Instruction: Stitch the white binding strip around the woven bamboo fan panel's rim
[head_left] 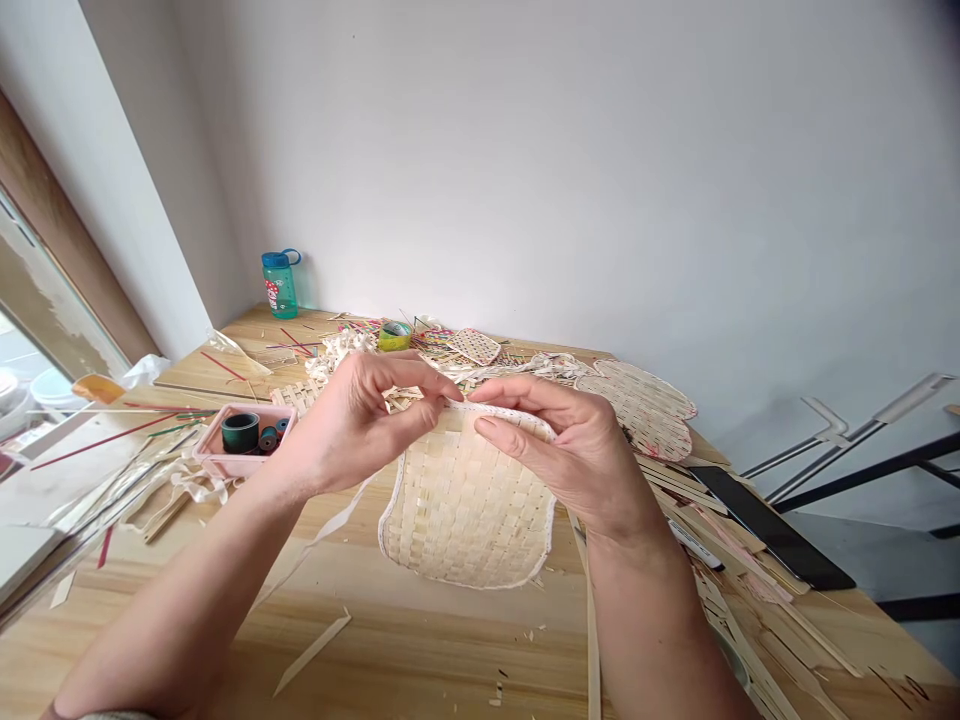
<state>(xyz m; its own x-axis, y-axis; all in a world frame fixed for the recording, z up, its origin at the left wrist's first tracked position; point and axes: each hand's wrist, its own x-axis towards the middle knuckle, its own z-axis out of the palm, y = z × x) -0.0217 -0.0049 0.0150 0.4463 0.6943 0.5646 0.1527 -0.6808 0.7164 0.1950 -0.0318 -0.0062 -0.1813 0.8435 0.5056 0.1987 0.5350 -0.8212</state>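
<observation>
Thin red-dyed strips [97, 440] and pale bamboo splints [112, 500] lie well left of the person's hands, near a shallow pink plastic tray [225, 464] just left of the left hand, which holds a dark green spool [240, 432] among smaller spools. Beyond the hands stands a translucent teal water bottle [280, 285] with a blue cap. The left hand [360, 425], fingers curled, pinches the top edge of a rounded, cream woven bamboo panel [465, 510], which rests on a light wooden table [420, 650] beneath and between the hands. A narrow white binding strip [502, 420] edges the panel, and a loose white ribbon [319, 535] trails from below the left hand. The right hand [559, 450] closes on the same edge from the other side, thumb and fingers gripping it; this paired pinch appears to keep the binding pressed tight over the weave. Beyond the right hand lies a fan-shaped woven bamboo panel [645, 410], and farther right, a black phone or tablet [772, 525] rests on scattered bamboo strips [750, 620].
</observation>
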